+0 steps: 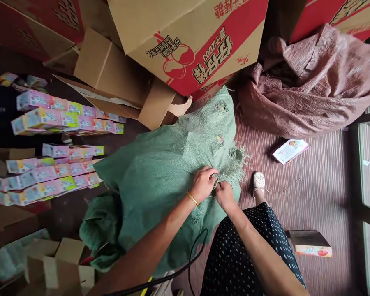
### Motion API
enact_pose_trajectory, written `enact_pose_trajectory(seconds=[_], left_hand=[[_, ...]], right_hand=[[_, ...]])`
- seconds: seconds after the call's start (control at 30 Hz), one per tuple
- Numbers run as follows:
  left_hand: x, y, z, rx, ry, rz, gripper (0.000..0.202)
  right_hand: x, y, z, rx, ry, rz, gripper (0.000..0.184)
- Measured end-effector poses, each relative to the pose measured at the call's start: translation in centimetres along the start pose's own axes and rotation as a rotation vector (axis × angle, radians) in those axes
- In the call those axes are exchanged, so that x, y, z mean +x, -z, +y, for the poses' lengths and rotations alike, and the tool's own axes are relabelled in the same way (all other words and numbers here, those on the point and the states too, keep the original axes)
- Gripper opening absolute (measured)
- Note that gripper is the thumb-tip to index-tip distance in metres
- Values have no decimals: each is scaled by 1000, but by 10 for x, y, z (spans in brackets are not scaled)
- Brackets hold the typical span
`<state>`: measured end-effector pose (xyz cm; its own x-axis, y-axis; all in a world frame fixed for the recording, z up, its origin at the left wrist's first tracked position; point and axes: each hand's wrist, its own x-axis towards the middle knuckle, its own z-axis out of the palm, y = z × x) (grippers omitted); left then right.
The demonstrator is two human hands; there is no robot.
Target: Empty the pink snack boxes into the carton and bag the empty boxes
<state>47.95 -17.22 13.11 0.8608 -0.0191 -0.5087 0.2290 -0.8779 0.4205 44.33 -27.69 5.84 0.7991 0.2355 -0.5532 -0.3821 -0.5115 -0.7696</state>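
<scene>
A large green woven sack [154, 168] lies bulging on the floor before me, its gathered mouth ending in frayed strands. My left hand [204, 183], with a gold bangle at its wrist, is closed at this gathered neck; a thin dark piece shows by its fingertips. Right beside it, my right hand [225, 197] pinches the neck too. Whether a cord lies between the fingers is too small to tell. Through two worn holes in the sack, bits of coloured contents show.
Printed cartons [185, 45] stand behind the sack, next to an opened cardboard box [111, 78]. Small pink and yellow boxes [49, 176] are stacked at left. A pinkish-brown sack [311, 90] lies at right. A small box [291, 150], an open box [313, 248] and a black cable [172, 274] are nearby.
</scene>
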Motion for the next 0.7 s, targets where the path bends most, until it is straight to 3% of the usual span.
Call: enact_pose_trajectory(seconds=[0.17, 0.37, 0.53, 0.7], left_hand=[[2, -6, -20, 65, -34, -11, 32], [7, -6, -12, 233, 9, -155, 34], [-10, 6, -23, 263, 10, -247, 19], [-32, 8, -55, 343, 86, -249, 30]], right_hand=[[6, 2, -2, 307, -217, 20, 30], [13, 10, 5, 427, -118, 3, 29], [15, -1, -7, 319, -135, -84, 29], [14, -23, -34, 128, -88, -142, 34]])
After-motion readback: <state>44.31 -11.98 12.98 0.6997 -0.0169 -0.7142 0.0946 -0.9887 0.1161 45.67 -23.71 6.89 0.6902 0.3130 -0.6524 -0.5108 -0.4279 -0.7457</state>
